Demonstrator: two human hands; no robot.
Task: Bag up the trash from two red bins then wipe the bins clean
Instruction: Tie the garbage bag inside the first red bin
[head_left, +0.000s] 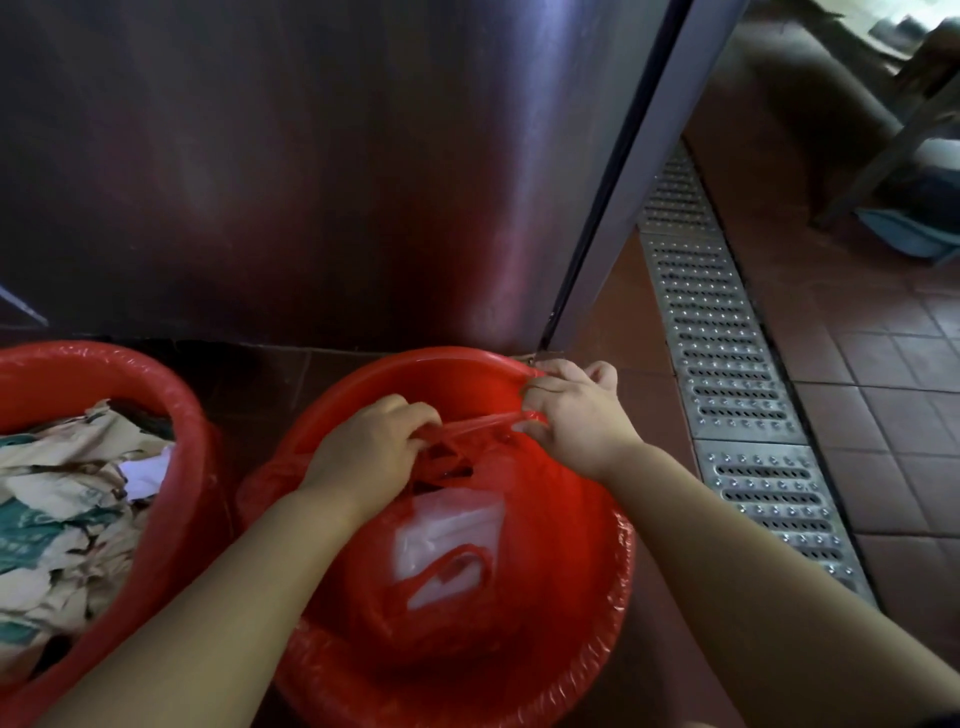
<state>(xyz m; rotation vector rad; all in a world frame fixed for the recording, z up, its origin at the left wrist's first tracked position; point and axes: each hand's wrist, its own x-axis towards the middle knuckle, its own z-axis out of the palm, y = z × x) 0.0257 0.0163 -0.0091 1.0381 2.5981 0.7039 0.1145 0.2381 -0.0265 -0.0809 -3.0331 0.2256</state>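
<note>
Two red bins stand on the floor in front of a steel cabinet. The right red bin (447, 371) holds a red plastic bag (524, 551) with white plastic trash (447, 540) showing through it. My left hand (363, 452) grips the gathered top of the bag at the bin's middle. My right hand (571, 410) pinches a stretched strip of the bag near the bin's far right rim. The left red bin (130, 374) is lined with red plastic and is full of crumpled brown paper and green-printed wrappers (62, 509).
A steel cabinet wall (311, 171) rises just behind the bins. A metal drain grate (727, 374) runs along the red tiled floor (857, 374) to the right. A blue basin (909, 234) and a table leg are at the far right.
</note>
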